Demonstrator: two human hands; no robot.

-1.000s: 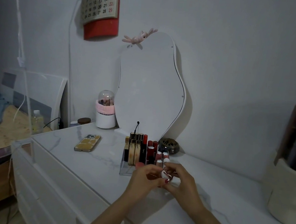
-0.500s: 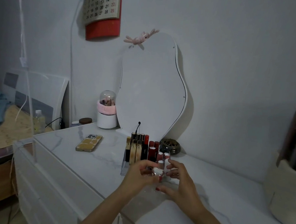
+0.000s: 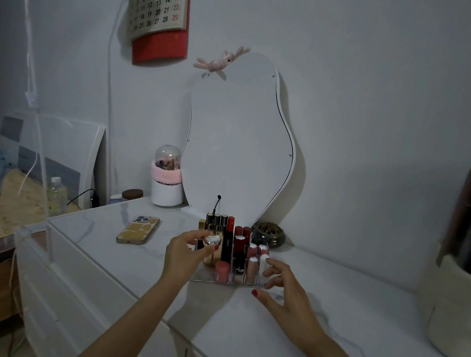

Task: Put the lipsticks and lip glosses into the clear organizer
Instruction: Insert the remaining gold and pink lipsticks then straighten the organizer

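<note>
The clear organizer (image 3: 209, 280) stands on the white marble dresser top in front of the mirror. Several lipsticks and lip glosses stand upright in its slots: gold and black tubes (image 3: 217, 224) at the back, red ones (image 3: 242, 235) in the middle, pink and white ones (image 3: 252, 265) at the front right. My left hand (image 3: 185, 251) holds a shiny silver heart-shaped lipstick (image 3: 211, 240) by its cap, above the organizer's left side. My right hand (image 3: 282, 289) hovers with fingers spread at the organizer's front right corner, fingertips near a white tube (image 3: 264, 263).
A phone (image 3: 138, 229) in a yellow case lies left of the organizer. A wavy mirror (image 3: 239, 140) leans on the wall behind it, with a dark round burner (image 3: 268, 233) at its foot and a white jar with a pink band (image 3: 166, 185) at its left. A cream basket (image 3: 452, 307) stands far right.
Both hands were together in front of the organizer on a small silver-white item. Now they are apart: the left lifted the silver lipstick up and left, the right opened beside the organizer.
</note>
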